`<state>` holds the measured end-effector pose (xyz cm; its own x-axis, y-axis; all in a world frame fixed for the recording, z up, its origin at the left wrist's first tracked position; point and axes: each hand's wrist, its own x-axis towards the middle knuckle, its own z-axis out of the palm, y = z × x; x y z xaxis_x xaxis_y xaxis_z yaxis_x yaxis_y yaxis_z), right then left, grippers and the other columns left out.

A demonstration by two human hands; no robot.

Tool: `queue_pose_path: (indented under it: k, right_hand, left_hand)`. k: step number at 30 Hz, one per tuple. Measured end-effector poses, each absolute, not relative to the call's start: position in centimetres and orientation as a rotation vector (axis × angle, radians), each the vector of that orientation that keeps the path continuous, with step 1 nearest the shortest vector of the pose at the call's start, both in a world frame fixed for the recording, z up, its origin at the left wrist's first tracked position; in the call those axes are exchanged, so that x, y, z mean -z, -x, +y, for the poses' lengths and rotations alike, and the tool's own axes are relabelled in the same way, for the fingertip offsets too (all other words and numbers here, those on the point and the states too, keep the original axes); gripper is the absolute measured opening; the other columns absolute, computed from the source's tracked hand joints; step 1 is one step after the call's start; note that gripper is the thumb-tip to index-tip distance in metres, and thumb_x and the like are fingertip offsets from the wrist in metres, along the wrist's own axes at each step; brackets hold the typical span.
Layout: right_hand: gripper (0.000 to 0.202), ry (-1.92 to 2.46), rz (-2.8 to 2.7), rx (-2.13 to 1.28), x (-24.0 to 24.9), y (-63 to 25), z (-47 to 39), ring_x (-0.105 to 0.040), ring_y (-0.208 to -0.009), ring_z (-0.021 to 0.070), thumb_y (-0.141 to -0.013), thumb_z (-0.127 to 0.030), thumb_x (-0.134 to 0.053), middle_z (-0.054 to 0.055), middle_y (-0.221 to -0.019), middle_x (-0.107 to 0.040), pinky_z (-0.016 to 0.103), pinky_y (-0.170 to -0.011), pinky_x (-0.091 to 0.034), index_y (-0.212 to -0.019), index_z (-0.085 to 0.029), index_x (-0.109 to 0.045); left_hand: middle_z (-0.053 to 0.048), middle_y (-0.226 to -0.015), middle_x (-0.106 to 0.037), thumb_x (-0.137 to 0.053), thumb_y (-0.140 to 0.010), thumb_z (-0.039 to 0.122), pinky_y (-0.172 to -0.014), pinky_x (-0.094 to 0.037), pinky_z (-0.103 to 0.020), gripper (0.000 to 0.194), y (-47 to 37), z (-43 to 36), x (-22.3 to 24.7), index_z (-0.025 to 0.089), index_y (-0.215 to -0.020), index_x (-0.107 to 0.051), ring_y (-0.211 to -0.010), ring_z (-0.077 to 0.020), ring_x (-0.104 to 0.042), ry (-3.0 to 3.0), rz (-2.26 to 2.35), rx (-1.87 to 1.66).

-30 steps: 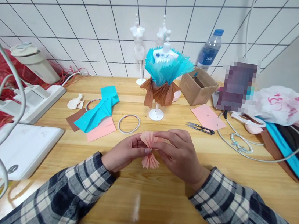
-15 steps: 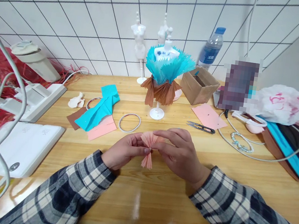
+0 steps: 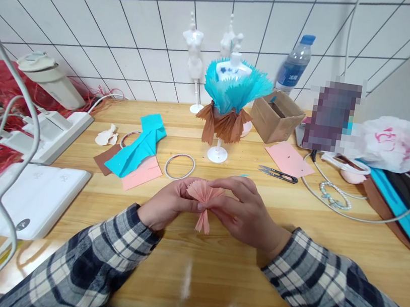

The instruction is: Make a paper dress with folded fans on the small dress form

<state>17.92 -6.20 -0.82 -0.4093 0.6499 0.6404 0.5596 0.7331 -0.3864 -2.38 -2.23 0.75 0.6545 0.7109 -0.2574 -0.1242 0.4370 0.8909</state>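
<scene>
Craft wkspace — wood table point(image 3: 217, 282) w/ mini mannequins point(image 3: 194, 43), snips point(image 3: 278, 174) & cut paper point(image 3: 134, 153).

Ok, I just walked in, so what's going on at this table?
Someone in plaid sleeves is working on pleated pink paper, fanned out above and below a gathered middle. The left grip pinches it near that middle, while the right grip holds its right side. Behind stands a white miniature mannequin dressed in turquoise pleats above brown pleats. Thread snips lie on the wooden table, off to the right.
</scene>
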Motion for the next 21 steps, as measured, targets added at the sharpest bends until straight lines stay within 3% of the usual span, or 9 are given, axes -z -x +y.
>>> queue_pose_path:
  k: [7,15,18,21]
  right_hand:
    - [0.012,0.984,-2.106,-0.095,1.0,-18.3,-5.8,-0.055,-0.097,0.0193,-0.088,-0.023,-0.065,0.000,-0.109,-0.070,0.037,-0.088,-0.039,-0.091,-0.030,-0.073]
    - [0.015,1.053,-2.085,-0.240,1.7,-18.9,-5.0,-0.056,-0.081,0.0172,-0.084,-0.013,-0.065,-0.002,-0.086,-0.073,0.035,-0.079,-0.037,-0.087,-0.026,-0.071]
    - [0.012,1.107,-1.971,-0.349,1.8,-18.9,-4.9,-0.058,-0.077,0.0166,-0.083,-0.012,-0.065,-0.001,-0.080,-0.071,0.033,-0.075,-0.038,-0.085,-0.024,-0.069]
    - [0.013,1.180,-1.847,-0.435,1.7,-18.6,-5.0,-0.059,-0.075,0.0164,-0.080,-0.012,-0.065,0.000,-0.080,-0.069,0.032,-0.072,-0.041,-0.088,-0.022,-0.064]
  left_hand:
    - [-0.005,-0.092,-0.075,-0.078,-0.072,0.015,-0.074,-0.052,-0.024,0.033,2.2,-2.2,-0.4,0.015,-0.102,-0.063,-0.080,-0.0150,-0.070,-1.002,0.730,-0.597]
    - [-0.007,-0.094,-0.073,-0.076,-0.070,0.013,-0.078,-0.050,-0.028,0.042,3.0,-1.7,0.3,0.016,-0.107,-0.056,-0.086,-0.0170,-0.068,-0.959,0.752,-0.589]
    - [-0.006,-0.100,-0.068,-0.070,-0.069,0.010,-0.077,-0.050,-0.031,0.045,3.0,-1.4,0.7,0.019,-0.111,-0.057,-0.085,-0.0173,-0.064,-1.279,0.924,-0.720]
    - [-0.008,-0.110,-0.065,-0.069,-0.069,0.009,-0.091,-0.046,-0.037,0.045,2.9,-1.3,0.6,0.021,-0.112,-0.064,-0.100,-0.0225,-0.059,-1.763,1.083,-0.868]
